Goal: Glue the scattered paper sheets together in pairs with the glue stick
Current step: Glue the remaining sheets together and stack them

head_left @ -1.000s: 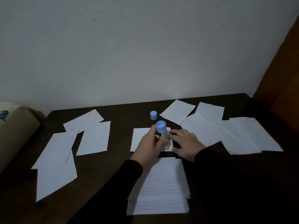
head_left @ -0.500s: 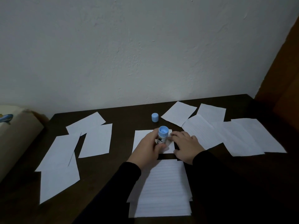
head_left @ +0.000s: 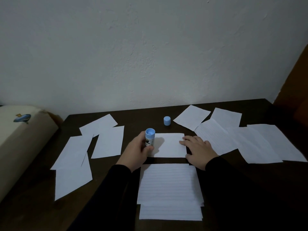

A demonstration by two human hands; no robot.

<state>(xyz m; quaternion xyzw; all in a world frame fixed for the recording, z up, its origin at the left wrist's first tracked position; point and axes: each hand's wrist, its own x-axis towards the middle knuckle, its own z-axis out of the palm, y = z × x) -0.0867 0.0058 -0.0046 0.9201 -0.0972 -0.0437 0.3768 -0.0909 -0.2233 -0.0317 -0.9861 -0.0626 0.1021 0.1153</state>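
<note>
A small white sheet [head_left: 170,145] lies in the middle of the dark table [head_left: 133,120]. My left hand [head_left: 135,151] grips an uncapped blue glue stick [head_left: 149,137], upright at the sheet's left edge. My right hand [head_left: 199,149] lies flat with its fingers pressing the sheet's right edge. The stick's blue cap [head_left: 167,120] stands alone behind the sheet. Several loose sheets lie scattered at the left [head_left: 106,142] and at the right [head_left: 256,144]. A stack of lined sheets [head_left: 170,190] sits near me between my forearms.
A white wall rises right behind the table. A cream cushion-like object [head_left: 20,140] with a small blue item on it borders the table's left side. Brown furniture [head_left: 295,90] stands at the right.
My left hand has carried the glue stick from the sheet's right part across to its left edge. My right hand has stayed on the sheet's right edge. The camera moved closer.
</note>
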